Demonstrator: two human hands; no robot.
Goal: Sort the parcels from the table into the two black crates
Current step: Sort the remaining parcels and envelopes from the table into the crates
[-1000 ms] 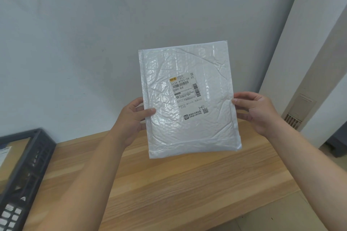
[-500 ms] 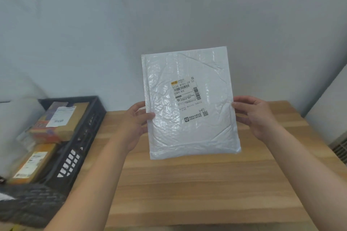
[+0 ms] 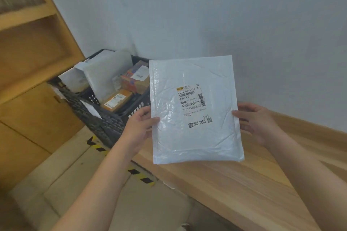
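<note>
- Fingers [image 3: 143, 113] of the left hand [image 3: 139, 129] pass behind the left edge of the white padded parcel [image 3: 195, 136] while the thumb presses on its front, making a pinch at mid-height.
- Right hand [image 3: 257, 123] pinches the opposite edge more lightly, with the thumb tip on the front and the other fingers loosely curled behind. A slip seems most likely on this side, since the film is glossy and crinkled.
- Parcel hangs upright in the air above the left end of the wooden table [image 3: 244, 183], touching neither table nor crate. Its printed label [image 3: 191, 99] faces the camera.
- Floor marked with striped hazard tape [image 3: 139, 173] lies below the gap between the table end and the crate. A release made too soon would probably drop the parcel there.
- Black crate [image 3: 105, 123] stands beyond the left hand, holding brown boxes [image 3: 116, 100] and white mailers [image 3: 105, 72] that lean above its rim. A flat parcel laid on them may slide off or tip them out.
- Whether the dark lattice is one crate or two set together cannot be told. A misread label could therefore send the parcel to the wrong one.
</note>
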